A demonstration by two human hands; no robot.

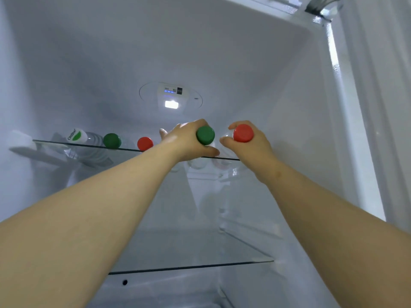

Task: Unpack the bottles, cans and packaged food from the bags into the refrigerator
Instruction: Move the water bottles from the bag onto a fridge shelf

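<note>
Bottles lie flat on the shelf (49, 142), caps toward you, with your left hand (185, 138) gripping the green bottle (205, 135) and your right hand (258, 147) the red bottle (243, 133), at 3 o'clock of the laid row (112, 141), probably to extend it.

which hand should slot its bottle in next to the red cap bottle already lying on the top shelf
Left, probably. The left hand grips the green-capped bottle directly beside the shelved red-capped bottle. The right hand, holding a second red-capped bottle, sits farther right with the left hand in between.
</note>
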